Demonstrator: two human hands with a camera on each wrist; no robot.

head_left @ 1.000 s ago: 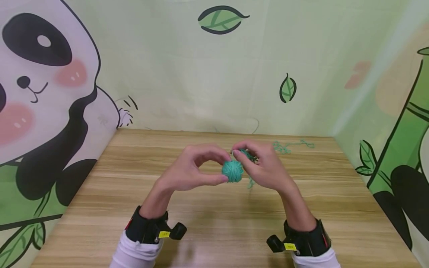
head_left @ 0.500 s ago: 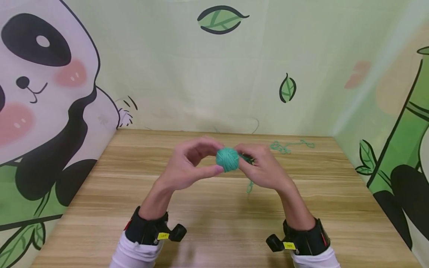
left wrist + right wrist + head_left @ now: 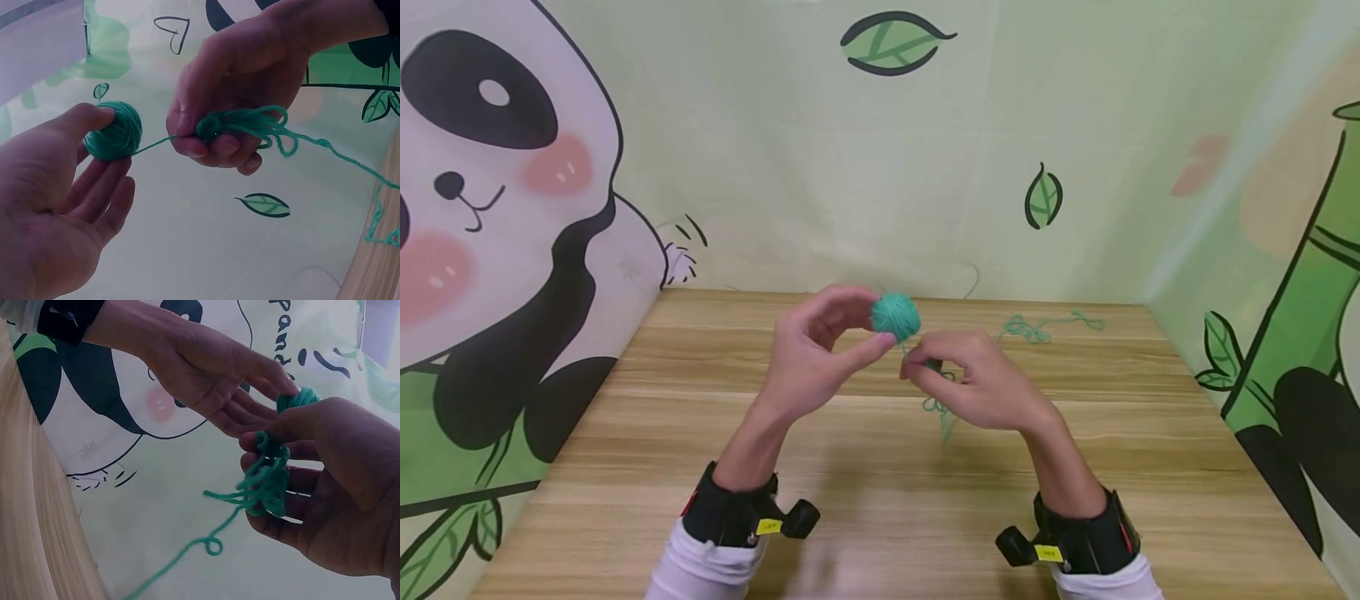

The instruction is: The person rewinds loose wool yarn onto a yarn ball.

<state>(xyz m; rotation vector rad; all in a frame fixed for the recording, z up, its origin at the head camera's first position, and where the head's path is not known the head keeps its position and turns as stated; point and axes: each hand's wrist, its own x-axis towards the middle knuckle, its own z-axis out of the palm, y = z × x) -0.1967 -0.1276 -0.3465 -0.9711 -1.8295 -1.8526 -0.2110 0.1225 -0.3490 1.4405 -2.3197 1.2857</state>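
Note:
Between the thumb and fingers of my left hand point(image 3: 808, 358) I pinch a small ball of teal yarn point(image 3: 896, 317), held up above the table. A taut strand point(image 3: 153, 145) runs from the ball to my right hand point(image 3: 981, 379), whose thumb and forefinger pinch it. In the right wrist view, a loose bundle of yarn loops point(image 3: 269, 484) lies against the curled fingers of that hand. From the bundle a single tail of yarn point(image 3: 178, 553) trails away downward. The right hand is just to the right of the ball and a little lower.
More loose yarn point(image 3: 1028, 327) lies in a tangle with a stretched end on the wooden table point(image 3: 880, 508), toward the back right. A printed cloth backdrop point(image 3: 760, 167) with pandas and leaves rises behind the table and at both sides. Each wrist wears a black camera band point(image 3: 730, 508).
The left hand has lifted the yarn ball up and to the left. My right hand has shifted slightly left and lower, so the strand between them now shows.

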